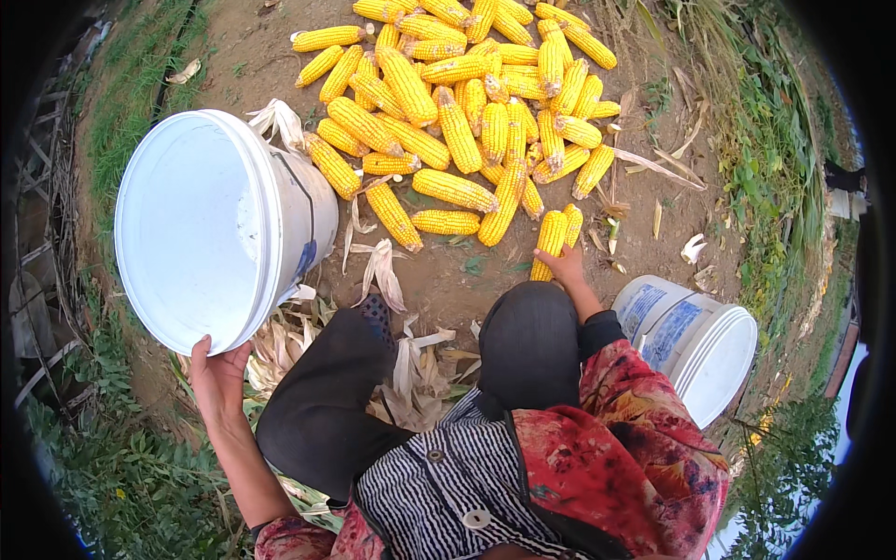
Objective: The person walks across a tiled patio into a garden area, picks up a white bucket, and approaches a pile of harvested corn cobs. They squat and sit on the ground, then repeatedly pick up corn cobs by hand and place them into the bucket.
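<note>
My left hand (221,374) grips the lower rim of a large white plastic bucket (304,199), which is tilted so its mouth faces me. Its pale inside shows no corn. Beside my right knee, my right hand (564,264) is closed around a husked yellow corn cob (549,238). A second corn cob (573,222) lies right against it; whether my fingers hold that one too, I cannot tell. Ahead of me spreads a pile of husked corn cobs (455,133) on bare soil, its nearest left cobs close to the bucket's side.
Another white bucket (672,315) with blue markings lies on its side at my right. Dry corn husks (420,378) litter the ground between and under my legs. Weeds (133,448) grow at the left, and more green plants (763,154) line the right.
</note>
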